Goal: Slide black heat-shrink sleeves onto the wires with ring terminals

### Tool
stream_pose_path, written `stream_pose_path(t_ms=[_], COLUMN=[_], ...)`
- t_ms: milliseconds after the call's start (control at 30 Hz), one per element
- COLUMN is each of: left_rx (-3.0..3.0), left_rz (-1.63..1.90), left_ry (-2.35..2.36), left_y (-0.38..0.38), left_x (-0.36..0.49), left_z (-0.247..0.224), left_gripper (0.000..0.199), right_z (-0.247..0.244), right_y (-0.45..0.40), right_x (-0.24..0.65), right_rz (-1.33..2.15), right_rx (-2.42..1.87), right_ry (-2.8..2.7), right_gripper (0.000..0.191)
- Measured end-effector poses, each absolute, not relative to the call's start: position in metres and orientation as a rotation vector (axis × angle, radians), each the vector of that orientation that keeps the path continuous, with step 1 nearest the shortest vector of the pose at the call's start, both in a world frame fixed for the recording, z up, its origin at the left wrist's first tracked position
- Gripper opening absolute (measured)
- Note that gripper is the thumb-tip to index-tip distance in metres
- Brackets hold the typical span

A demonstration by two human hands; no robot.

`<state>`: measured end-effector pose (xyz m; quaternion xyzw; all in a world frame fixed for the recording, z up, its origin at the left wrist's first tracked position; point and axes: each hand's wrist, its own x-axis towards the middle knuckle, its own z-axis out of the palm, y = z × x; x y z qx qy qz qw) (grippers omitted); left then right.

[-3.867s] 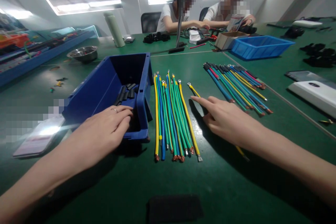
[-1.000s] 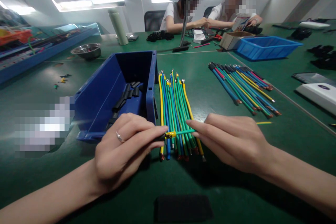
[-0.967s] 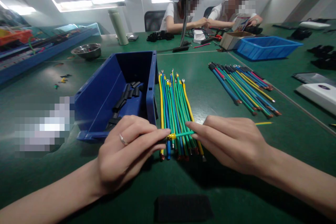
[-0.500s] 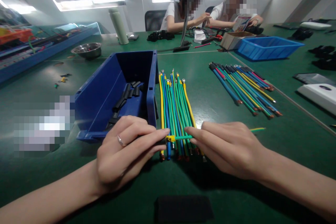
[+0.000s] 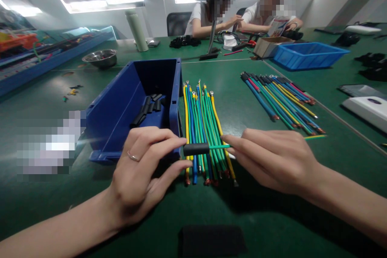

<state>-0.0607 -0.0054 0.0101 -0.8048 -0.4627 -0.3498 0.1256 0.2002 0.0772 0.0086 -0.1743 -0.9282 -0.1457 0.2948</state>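
My right hand (image 5: 272, 161) pinches a green-and-yellow wire (image 5: 219, 146) between thumb and fingers. A black tube sleeve (image 5: 196, 148) sits over the wire's left end and hides that end. My left hand (image 5: 148, 169), with a ring on one finger, is at the sleeve's left end. Its thumb and forefinger are spread apart there; whether the forefinger touches the sleeve I cannot tell. Below the held wire lies a row of yellow, blue and green wires (image 5: 193, 119), with ring terminals at the far ends and bare copper at the near ends. Beside them a dark blue bin (image 5: 105, 109) holds several black sleeves (image 5: 148, 107).
To the right lies a bundle of wires with black sleeves (image 5: 281, 100). A light blue tray (image 5: 311, 56) and a cardboard box (image 5: 266, 46) stand behind it. At the back left are a metal bowl (image 5: 101, 58) and a bottle (image 5: 137, 30). Two people sit across the table.
The black sleeve now covers the yellow piece at the wire's end. My left fingers have opened off it. My right hand and the wire have shifted right and slightly away from me.
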Motion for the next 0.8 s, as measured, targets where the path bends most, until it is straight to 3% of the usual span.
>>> stream_pose_path(t_ms=[500,800], left_rx=[-2.480,-2.473], left_rz=[-1.087,-1.172], left_ry=[-1.292,-1.236], left_y=[-0.0036,-0.0028], left_x=[-0.0562,-0.0547], left_z=[0.0128,0.0135], left_gripper=[0.015,0.013], right_z=[0.0070,0.0112], right_y=[0.0703,0.0744], right_x=[0.1971,0.2009], right_rz=[-0.361,-0.397], right_rx=[-0.357,-0.337], right_ry=[-2.525,-2.517], right_gripper=[0.021,0.014])
